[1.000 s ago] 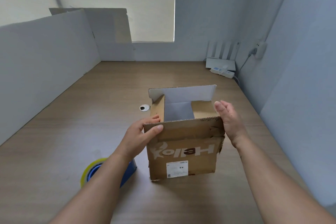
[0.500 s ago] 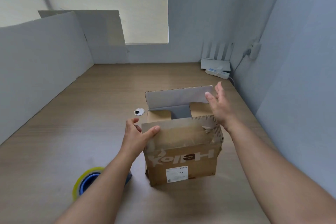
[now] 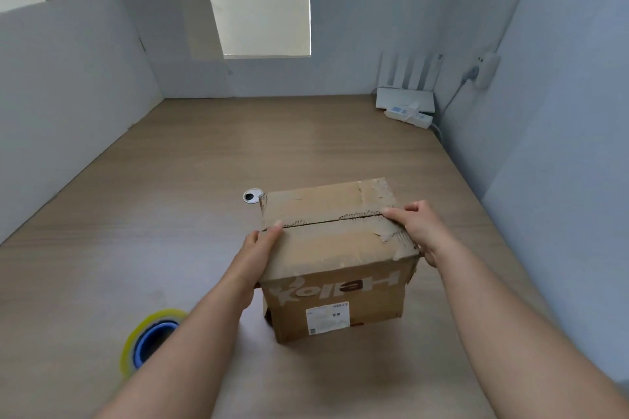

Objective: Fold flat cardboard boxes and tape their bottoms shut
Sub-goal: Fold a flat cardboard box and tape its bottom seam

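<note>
Flat-fingered, left hand [image 3: 260, 250] and right hand [image 3: 419, 229] pin the box [image 3: 335, 303] flaps; releasing for tape [image 3: 149, 341] at 8 o'clock risks springback.

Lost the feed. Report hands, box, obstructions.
Left hand and right hand press flaps down. Box inverted, seam untaped. Tape at left, clear of box.

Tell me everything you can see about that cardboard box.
The cardboard box is worn brown corrugated board with torn edges. It stands on the wooden table, "Hello" printed upside down above a white label. Its top flaps lie shut, meeting at an untaped seam; the left hand and right hand press there at either end.
</note>
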A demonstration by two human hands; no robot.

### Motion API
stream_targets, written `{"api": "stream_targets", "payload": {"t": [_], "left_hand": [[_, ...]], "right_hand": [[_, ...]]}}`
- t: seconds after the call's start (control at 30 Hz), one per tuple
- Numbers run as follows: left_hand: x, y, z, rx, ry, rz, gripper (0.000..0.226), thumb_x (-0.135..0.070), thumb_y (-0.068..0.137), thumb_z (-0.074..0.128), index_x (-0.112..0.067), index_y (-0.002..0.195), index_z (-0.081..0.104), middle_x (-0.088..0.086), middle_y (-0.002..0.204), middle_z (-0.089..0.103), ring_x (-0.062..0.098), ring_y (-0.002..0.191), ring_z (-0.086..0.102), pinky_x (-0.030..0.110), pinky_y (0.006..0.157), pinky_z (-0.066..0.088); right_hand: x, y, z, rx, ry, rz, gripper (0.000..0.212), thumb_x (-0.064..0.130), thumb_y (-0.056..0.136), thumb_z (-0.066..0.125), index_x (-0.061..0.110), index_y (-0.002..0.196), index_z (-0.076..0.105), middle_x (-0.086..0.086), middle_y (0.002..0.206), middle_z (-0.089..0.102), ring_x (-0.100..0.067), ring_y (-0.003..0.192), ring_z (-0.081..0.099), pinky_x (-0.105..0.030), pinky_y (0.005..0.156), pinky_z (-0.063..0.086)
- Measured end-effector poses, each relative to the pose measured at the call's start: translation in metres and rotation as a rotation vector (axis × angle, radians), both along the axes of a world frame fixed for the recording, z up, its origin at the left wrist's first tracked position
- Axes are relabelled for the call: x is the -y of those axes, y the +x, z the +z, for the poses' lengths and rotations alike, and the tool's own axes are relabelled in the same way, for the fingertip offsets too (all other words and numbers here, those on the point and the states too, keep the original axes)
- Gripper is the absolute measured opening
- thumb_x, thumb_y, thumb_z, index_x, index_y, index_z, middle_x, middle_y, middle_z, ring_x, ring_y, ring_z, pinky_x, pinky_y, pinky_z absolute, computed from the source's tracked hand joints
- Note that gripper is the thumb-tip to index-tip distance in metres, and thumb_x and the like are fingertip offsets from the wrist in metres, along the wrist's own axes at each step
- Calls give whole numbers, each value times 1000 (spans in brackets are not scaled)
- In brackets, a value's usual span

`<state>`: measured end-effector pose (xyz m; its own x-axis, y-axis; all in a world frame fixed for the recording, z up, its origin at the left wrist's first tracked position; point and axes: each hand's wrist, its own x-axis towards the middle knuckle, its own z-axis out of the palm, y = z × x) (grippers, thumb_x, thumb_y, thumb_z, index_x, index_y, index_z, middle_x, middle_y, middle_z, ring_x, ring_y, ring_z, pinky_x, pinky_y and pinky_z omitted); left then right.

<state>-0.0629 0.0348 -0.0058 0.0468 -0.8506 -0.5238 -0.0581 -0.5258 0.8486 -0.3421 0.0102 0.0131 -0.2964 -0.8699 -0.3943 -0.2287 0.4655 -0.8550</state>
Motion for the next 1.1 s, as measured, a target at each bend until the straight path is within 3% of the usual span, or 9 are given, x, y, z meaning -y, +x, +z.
{"api": "stream_targets", "payload": {"t": [0.07,0.17,0.3,0.43,0.53,0.73,0.83,0.93,1.1], "left_hand": [[3,2,3,-68,84,10,60,-69,82,51,-26,123,59,6,113,69,29,101,66,51,95,49],[0,3,4,-120,219,-24,61,-77,73,53,-29,109,65,11,101,73,34,98,66,56,97,43],[-13,4,4,-316,189,-44,56,-71,77,53,-27,108,67,11,95,74,29,78,71,42,72,55],[-32,12,9,-424,51,-17,46,-63,77,58,-25,98,73,11,98,73,27,77,72,35,60,57],[-56,19,-2,-459,40,36,44,-57,71,64,-21,93,76,13,100,73,28,79,72,35,58,57],[-106,26,-37,-384,185,97,60,-57,63,69,-17,107,68,14,94,74,28,73,72,36,59,56],[-122,26,-45,-382,245,70,63,-60,62,69,-18,108,68,15,97,73,28,75,72,35,59,56],[-128,28,-47,-403,199,81,59,-57,66,68,-17,109,67,15,99,73,28,78,73,35,58,57],[-127,21,-43,-397,103,118,59,-51,66,68,-16,113,64,14,99,73,28,80,73,35,56,57]], "right_hand": [[-6,-2,-5,199,200,63,50,54,75,67,17,108,59,-11,92,70,-26,72,68,-38,62,53],[-16,-4,-9,361,327,174,49,64,77,55,20,77,75,-6,75,72,-24,60,68,-37,67,52],[-32,-7,-15,523,235,210,47,58,82,55,17,97,74,-10,95,73,-24,77,69,-37,74,53],[-51,0,-11,738,72,238,46,49,78,57,13,99,76,-14,107,71,-26,88,71,-34,71,58],[-71,10,-21,741,69,235,45,46,81,54,11,101,74,-15,106,71,-25,88,71,-31,68,58],[-120,14,-61,566,273,241,52,57,84,52,16,111,69,-13,110,70,-28,96,68,-45,94,48],[-134,14,-69,579,291,222,58,62,75,57,17,110,70,-12,110,70,-27,98,69,-42,89,51],[-140,13,-65,563,282,278,62,65,74,55,21,117,65,-7,112,71,-23,101,68,-32,74,58],[-154,19,-78,708,163,157,59,56,79,54,16,122,62,-12,115,68,-27,105,66,-38,83,57]]}}
